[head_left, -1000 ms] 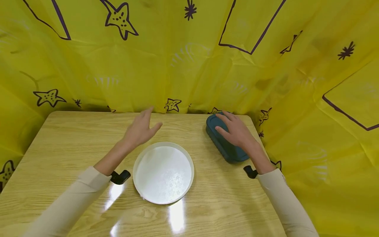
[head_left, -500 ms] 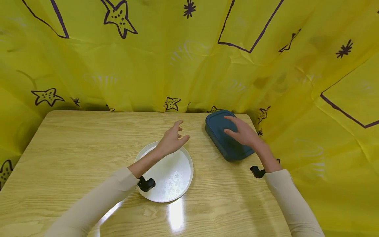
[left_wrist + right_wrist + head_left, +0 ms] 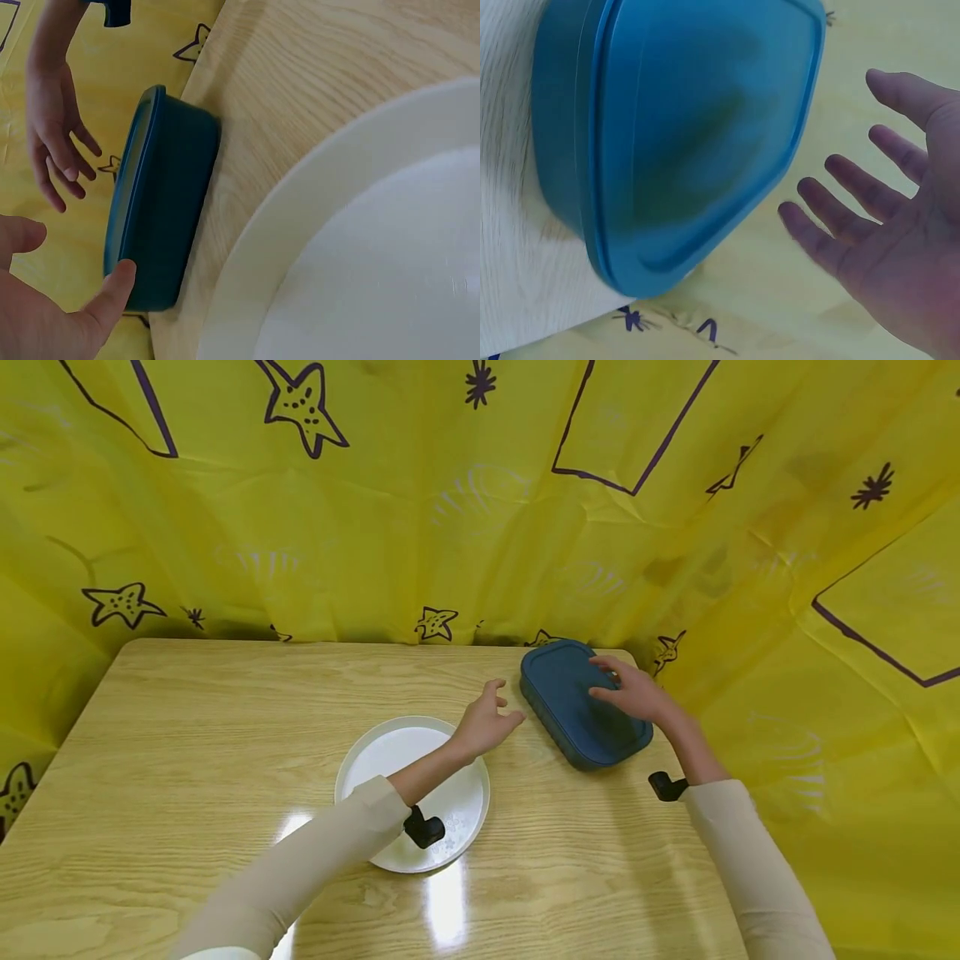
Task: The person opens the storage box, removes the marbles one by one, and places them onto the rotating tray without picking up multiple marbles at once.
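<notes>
A dark blue-green lidded food container (image 3: 573, 706) lies at an angle near the back right corner of the table. My right hand (image 3: 636, 695) hovers over its right side, fingers spread; in the right wrist view a gap shows between those fingers (image 3: 855, 187) and the lid (image 3: 705, 112). To the container's left is my left hand (image 3: 483, 727), its thumb and fingers apart and loosely bent, holding nothing. Beneath the left forearm sits a round white tray (image 3: 375, 743) with a raised rim, partly covered by the sleeve and wrist camera.
The wooden table (image 3: 210, 735) has rounded back corners. A yellow curtain (image 3: 360, 527) with drawn starfish hangs right behind it and along the right side. Black wrist cameras (image 3: 424, 828) stick out from both wrists.
My left hand has moved right, across the white tray toward the container. My right hand has shifted a little to the right over the lid. Container and tray stay in place.
</notes>
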Tool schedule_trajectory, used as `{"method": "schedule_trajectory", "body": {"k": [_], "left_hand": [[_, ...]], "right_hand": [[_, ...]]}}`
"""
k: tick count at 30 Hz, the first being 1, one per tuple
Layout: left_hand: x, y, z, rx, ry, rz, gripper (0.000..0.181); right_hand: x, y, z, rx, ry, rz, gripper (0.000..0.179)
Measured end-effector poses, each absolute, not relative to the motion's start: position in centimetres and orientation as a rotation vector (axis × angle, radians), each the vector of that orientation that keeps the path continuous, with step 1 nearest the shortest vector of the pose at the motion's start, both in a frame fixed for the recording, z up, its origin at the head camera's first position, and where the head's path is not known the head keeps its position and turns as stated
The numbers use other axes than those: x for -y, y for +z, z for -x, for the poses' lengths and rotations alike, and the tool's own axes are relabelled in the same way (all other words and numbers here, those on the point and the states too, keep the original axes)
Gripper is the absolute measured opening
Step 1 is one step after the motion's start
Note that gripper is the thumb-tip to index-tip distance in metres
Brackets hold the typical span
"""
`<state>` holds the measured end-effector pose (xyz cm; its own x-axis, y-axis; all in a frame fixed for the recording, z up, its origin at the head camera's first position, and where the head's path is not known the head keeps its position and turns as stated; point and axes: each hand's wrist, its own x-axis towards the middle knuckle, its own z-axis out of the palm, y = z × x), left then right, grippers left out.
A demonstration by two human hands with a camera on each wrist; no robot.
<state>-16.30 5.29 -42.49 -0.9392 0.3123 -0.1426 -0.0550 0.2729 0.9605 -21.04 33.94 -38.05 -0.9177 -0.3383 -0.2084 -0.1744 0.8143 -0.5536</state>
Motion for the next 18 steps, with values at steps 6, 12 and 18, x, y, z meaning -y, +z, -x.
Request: {"method": "schedule_trajectory", "body": {"k": [6, 12, 18], "left_hand": [[-7.9, -42.8, 16.1, -2.132, 1.782, -0.152, 0.069], [-10.1, -43.1, 16.3, -1.992, 1.889, -0.064, 0.075], [-12.1, -44.0, 16.7, -1.961, 1.919, 0.033, 0.083]], "right_hand": [[-35.5, -38.0, 21.6, -2.681, -0.806, 0.307, 0.063], [-36.8, -37.8, 22.2, -2.663, -0.778, 0.278, 0.067], [-37.4, -38.1, 22.6, -2.64, -0.744, 0.226, 0.068]]}}
